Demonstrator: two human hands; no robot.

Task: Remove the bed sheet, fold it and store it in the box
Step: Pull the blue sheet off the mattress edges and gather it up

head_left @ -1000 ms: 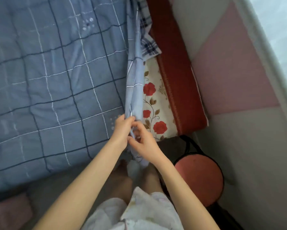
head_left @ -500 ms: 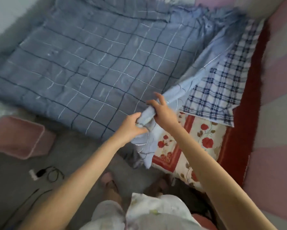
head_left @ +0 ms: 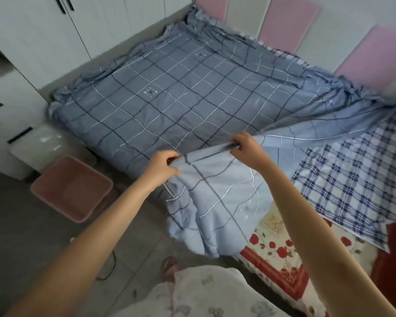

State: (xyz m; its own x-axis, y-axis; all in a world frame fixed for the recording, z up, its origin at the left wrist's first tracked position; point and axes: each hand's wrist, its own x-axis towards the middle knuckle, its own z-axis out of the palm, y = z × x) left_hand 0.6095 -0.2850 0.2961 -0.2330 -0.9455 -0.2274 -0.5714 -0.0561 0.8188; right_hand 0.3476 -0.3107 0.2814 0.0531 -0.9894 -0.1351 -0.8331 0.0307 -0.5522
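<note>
The left hand (head_left: 163,165) and the right hand (head_left: 247,149) each pinch the lifted edge of the bed sheet (head_left: 169,99), fingers curled round the cloth. The raised corner hangs over a flowered mat (head_left: 281,250), beside a checked cloth (head_left: 352,179). The pink box (head_left: 72,187) stands on the floor at the left. Beyond, the rest of the sheet lies spread over the bed.

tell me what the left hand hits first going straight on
Probably the flat part of the blue checked bed sheet, just past the edge the left hand grips; depth is unclear.
</note>
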